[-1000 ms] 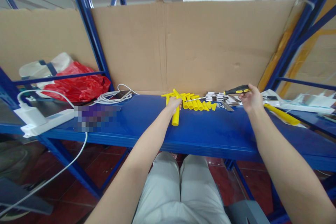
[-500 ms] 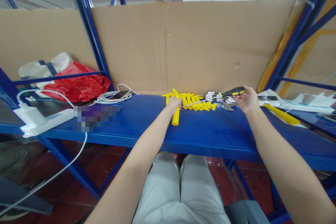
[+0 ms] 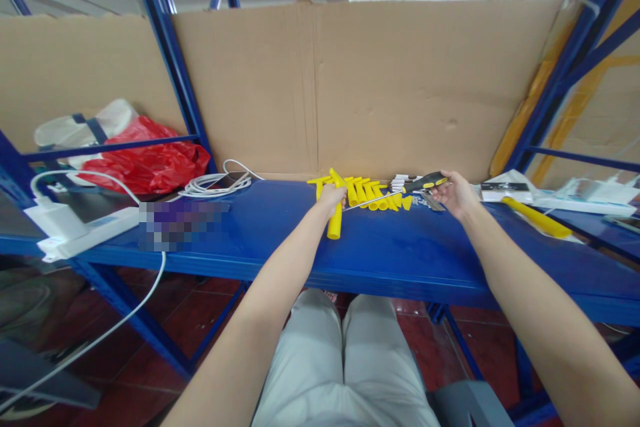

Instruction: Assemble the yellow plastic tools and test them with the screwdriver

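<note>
Gripping a yellow tube point(image 3: 335, 221) in the left hand point(image 3: 332, 197) — wrapping the fingers fully round its upper part, with the lower end sticking out toward the near edge of the blue shelf point(image 3: 400, 253). Not showing clearly whether that lower end is touching the shelf. Holding a screwdriver point(image 3: 423, 182) in the right hand point(image 3: 454, 193), closing the fingers round the black-and-yellow handle and pointing the thin metal shaft leftward, the tip ending just beside the left hand and the tube. Crossing the shaft over a row of yellow tubes point(image 3: 373, 195) lying side by side at the back of the shelf, between the two hands. Working in front of a cardboard sheet point(image 3: 375, 87) standing behind the shelf. Sitting with a coiled white cable point(image 3: 215, 183) well off to the left, near a red bag point(image 3: 145, 163), and a white power strip point(image 3: 87, 230) closer to the left edge. Having a long yellow handle point(image 3: 535, 217) lying to the right of the right hand — apart from it.
</note>
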Motion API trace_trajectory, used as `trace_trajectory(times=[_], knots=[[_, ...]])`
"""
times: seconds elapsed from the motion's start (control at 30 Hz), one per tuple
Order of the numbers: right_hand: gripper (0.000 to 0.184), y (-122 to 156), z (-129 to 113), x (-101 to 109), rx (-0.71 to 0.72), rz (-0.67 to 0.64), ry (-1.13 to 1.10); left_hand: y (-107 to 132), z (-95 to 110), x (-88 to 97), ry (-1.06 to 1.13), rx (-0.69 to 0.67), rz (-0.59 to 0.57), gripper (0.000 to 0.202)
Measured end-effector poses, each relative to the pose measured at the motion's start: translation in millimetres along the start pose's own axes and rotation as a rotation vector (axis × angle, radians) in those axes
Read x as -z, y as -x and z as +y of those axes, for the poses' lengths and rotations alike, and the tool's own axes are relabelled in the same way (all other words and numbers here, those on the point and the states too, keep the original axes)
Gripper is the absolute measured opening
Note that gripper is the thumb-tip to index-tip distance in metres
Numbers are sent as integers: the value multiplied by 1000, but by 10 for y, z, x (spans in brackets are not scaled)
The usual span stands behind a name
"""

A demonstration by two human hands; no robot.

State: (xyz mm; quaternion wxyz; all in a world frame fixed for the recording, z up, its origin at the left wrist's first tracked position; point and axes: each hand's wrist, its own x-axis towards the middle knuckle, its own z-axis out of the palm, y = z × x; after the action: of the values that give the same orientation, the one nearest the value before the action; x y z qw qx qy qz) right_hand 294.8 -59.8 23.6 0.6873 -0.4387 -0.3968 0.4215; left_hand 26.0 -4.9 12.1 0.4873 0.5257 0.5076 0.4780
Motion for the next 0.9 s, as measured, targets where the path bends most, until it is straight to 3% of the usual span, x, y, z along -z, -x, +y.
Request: trace_trajectory(times=[0.23, 0.5, 0.7, 0.9], knots=[[14, 93, 104, -121, -178, -187, 294, -29, -20, 3, 14, 3, 3, 23], [31, 148, 315, -227, -115, -391, 437, -43, -28, 6, -13, 1, -14, 18], [43, 120, 461, -255, 65, -456, 742, 34, -3, -23, -102, -41, -14, 16], [35, 29, 573, -262, 366, -428, 1059, 30, -77, -68, -253, -192, -36, 66]])
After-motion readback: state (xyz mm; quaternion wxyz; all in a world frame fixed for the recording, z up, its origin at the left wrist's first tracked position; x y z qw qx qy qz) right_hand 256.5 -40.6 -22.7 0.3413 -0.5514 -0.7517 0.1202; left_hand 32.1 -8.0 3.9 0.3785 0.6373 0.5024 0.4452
